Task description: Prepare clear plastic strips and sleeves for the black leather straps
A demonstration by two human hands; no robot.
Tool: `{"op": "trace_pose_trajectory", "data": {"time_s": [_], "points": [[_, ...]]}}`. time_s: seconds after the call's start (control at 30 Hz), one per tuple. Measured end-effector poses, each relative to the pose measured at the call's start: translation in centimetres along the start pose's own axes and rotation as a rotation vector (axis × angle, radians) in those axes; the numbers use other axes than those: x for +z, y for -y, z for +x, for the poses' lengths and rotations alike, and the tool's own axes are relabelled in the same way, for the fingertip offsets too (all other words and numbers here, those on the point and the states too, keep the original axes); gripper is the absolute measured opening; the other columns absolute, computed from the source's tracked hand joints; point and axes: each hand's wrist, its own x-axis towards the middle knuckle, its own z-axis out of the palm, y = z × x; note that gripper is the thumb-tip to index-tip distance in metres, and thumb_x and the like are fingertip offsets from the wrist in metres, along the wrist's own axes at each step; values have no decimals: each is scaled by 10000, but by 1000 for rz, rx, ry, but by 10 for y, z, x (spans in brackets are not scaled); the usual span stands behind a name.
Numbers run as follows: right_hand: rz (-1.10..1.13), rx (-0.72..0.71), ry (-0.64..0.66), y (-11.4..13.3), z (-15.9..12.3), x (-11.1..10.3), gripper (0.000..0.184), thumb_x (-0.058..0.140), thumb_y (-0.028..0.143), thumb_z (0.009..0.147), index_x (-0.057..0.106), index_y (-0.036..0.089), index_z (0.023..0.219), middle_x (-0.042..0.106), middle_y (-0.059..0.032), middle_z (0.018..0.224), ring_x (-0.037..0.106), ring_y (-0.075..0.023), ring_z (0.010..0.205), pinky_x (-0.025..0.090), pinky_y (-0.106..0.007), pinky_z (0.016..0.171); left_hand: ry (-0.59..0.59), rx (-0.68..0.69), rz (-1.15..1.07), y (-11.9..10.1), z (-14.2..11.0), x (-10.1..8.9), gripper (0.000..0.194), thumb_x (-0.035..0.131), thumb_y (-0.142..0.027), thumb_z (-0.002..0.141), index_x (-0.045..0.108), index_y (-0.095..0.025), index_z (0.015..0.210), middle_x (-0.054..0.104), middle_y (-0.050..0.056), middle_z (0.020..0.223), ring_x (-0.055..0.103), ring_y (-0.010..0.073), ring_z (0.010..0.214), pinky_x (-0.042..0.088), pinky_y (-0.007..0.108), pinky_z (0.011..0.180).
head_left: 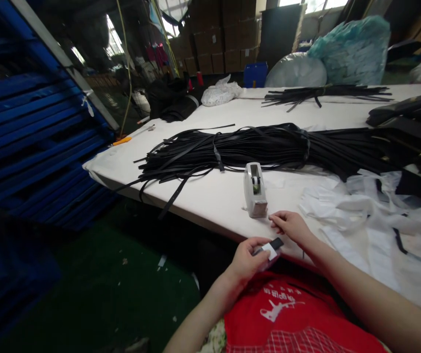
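Left of the tape dispenser, near the middle of the frame, a bare wedge of white tabletop leaves a hand room to slide in from the front edge, though loose strip ends trail over that edge farther left. The long bundle of black strips bars the way straight back, with an open band beyond it at upper centre, while at right the crumpled white plastic crowds the side beyond the right hand.
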Motion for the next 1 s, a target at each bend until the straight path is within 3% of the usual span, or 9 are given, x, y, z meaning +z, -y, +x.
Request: {"op": "trace_pose_trajectory", "data": {"time_s": [0.13, 0.3, 0.43, 0.67, 0.8, 0.9, 1.0], "points": [[-38, -29, 85, 10, -49, -20, 426, 659, 597, 789, 693, 173, 806, 663, -14, 634, 538, -106, 466, 427, -223, 467, -52, 125, 64, -7, 5, 2, 493, 808, -393, 692, 701, -106, 1078, 703, 78, 825, 605, 134, 702, 466, 227, 651], [22, 19, 340, 18, -90, -15, 444, 592, 604, 850, 637, 176, 741, 604, 10, 578, 493, -93, 424, 370, -216, 439, -59, 179, 178, -7, 13, 8, 437, 751, -367, 754, 695, -137, 1122, 664, 36, 778, 529, 99, 633, 432, 208, 599], [102, 92, 318, 10, -89, -10, 482, 624, 646, 793, 645, 165, 774, 574, 23, 554, 458, -87, 400, 318, -213, 414, -47, 175, 199, -11, 16, 15, 434, 732, -370, 766, 684, -147, 1135, 660, 31, 782, 501, 90, 604, 409, 207, 571], [127, 100, 332, -3, -80, -10, 564, 627, 726, 748, 618, 162, 728, 568, 21, 526, 436, -81, 377, 285, -216, 404, -71, 214, 232, -18, 12, 24, 392, 691, -314, 788, 672, -113, 1124, 682, 51, 801, 517, 99, 615, 423, 220, 591], [150, 95, 354, -9, -74, -6, 594, 623, 755, 735, 600, 162, 695, 563, 19, 518, 426, -77, 373, 272, -215, 404, -100, 271, 340, -24, 7, 28, 345, 674, -288, 805, 684, -109, 1100, 730, 88, 933, 593, 133, 720, 473, 250, 695], [151, 103, 377, -7, -72, -6, 592, 617, 756, 739, 597, 168, 674, 567, 14, 516, 431, -82, 387, 287, -221, 415, -147, 288, 423, -26, 7, 29, 363, 719, -330, 783, 703, -116, 1076, 740, 91, 956, 613, 153, 750, 480, 261, 707], [182, 80, 435, -2, -74, -9, 552, 635, 714, 751, 641, 163, 711, 622, -9, 590, 486, -97, 449, 372, -233, 470, -246, 278, 448, -23, 9, 29, 371, 727, -363, 782, 721, -124, 1066, 740, 77, 890, 612, 153, 710, 483, 263, 669]]}}
